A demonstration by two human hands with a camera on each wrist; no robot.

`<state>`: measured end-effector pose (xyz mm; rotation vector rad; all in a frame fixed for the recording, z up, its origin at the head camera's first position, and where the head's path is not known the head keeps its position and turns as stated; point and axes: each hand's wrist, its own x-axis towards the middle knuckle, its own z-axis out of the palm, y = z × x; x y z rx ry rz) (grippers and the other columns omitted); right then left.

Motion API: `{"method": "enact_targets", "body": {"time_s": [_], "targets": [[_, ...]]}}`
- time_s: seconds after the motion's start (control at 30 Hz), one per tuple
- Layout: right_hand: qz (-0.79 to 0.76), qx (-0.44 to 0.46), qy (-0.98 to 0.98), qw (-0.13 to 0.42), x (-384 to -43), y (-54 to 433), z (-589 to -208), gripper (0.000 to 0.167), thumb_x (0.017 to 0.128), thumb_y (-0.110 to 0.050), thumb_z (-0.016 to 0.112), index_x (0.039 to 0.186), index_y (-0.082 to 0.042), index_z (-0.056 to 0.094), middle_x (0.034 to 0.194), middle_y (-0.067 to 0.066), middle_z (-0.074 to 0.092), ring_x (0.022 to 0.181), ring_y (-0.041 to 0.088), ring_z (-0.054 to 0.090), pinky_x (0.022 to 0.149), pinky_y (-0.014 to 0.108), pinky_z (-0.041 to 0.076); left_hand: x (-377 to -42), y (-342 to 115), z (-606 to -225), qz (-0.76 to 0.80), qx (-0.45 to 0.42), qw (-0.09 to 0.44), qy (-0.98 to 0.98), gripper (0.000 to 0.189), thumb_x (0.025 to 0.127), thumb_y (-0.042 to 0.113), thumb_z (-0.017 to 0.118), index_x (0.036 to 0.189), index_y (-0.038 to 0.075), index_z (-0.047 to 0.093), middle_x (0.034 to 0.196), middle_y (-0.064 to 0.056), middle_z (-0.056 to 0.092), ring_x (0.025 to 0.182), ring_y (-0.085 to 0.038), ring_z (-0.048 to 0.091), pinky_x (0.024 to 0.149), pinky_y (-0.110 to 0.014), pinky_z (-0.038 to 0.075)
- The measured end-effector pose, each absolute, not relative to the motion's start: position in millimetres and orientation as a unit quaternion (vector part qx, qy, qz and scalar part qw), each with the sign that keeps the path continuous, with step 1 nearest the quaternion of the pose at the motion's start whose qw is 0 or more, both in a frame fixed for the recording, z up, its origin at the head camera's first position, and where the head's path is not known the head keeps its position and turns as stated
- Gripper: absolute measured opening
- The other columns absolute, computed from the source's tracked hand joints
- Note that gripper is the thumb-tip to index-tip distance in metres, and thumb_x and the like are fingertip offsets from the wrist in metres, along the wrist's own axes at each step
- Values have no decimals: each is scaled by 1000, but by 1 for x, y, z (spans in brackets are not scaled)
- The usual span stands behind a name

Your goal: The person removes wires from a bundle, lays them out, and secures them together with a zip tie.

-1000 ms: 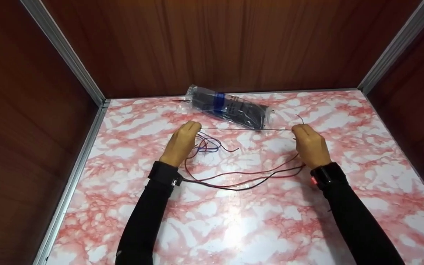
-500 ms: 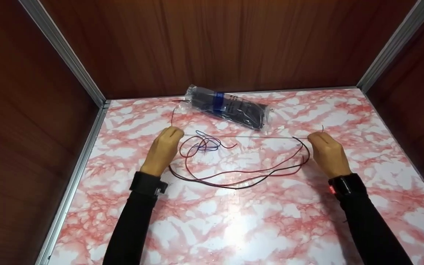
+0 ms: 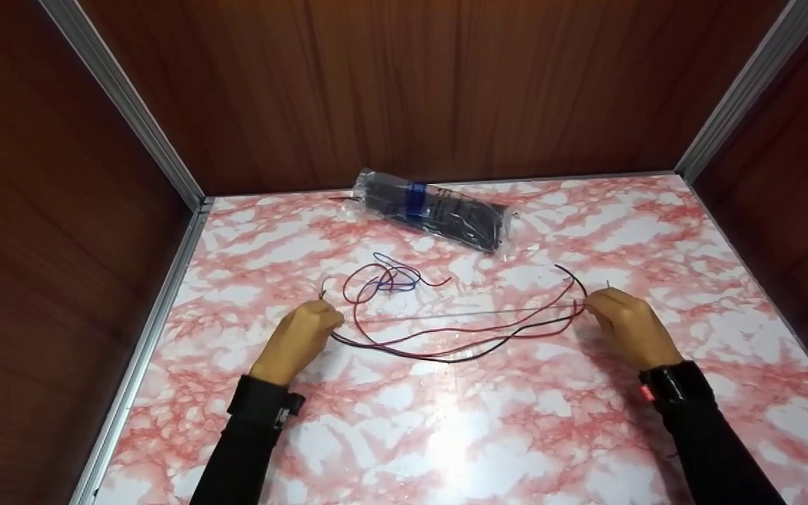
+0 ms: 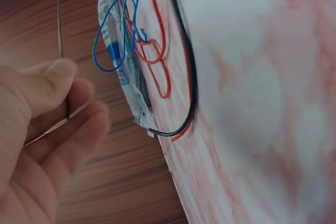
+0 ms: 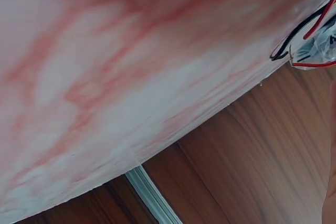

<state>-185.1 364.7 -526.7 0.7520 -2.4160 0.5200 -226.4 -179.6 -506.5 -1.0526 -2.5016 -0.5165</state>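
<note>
A thin grey wire (image 3: 460,314) runs nearly straight between the two hands, above the table. My left hand (image 3: 297,341) pinches one end; in the left wrist view the wire (image 4: 60,19) rises out from between thumb and fingers. At the other end my right hand (image 3: 628,325) pinches it, a short tip poking up past the fingers; only a sliver of that hand shows in the right wrist view. Below the stretched wire lie red wires (image 3: 439,330) and a black wire (image 3: 449,361) in a long loose curve. A tangled blue wire (image 3: 414,283) lies beyond, with red loops.
A clear plastic package (image 3: 460,216) with dark contents and a blue band lies at the back. The table (image 3: 516,435) has a red-and-white marbled top. Brown wood-look panels (image 3: 432,91) with metal corner strips enclose the back and sides.
Both hands have moved apart, then down toward the near side, keeping the thin wire stretched between them. The left hand has slid off to the left of the blue tangle. The package stays put.
</note>
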Motion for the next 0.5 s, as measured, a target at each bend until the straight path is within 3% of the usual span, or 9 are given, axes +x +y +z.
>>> {"method": "enact_targets", "body": {"time_s": [0.2, 0.37, 0.5], "targets": [[172, 296, -914, 219, -177, 370, -533, 28, 77, 14, 70, 98, -5, 72, 98, 6, 67, 93, 21, 65, 75, 35, 51, -219, -178, -520, -152, -399, 134, -894, 17, 82, -4, 69, 78, 11, 74, 84, -4, 63, 82, -24, 62, 72, -33, 52], [162, 315, -916, 190, -176, 369, -537, 26, 74, 12, 71, 92, -7, 73, 93, 4, 67, 86, 20, 65, 69, 38, 52, -215, -179, -525, -134, -400, 153, -894, 9, 77, 8, 78, 76, 17, 77, 93, -10, 64, 88, -30, 55, 84, -38, 47], [134, 305, -928, 166, -176, 366, -538, 19, 78, 4, 74, 88, -12, 73, 89, 0, 65, 82, 18, 65, 66, 37, 52, -214, -173, -530, -106, -409, 168, -891, 12, 77, 9, 76, 68, 16, 75, 95, -12, 64, 88, -32, 53, 85, -40, 43]]}}
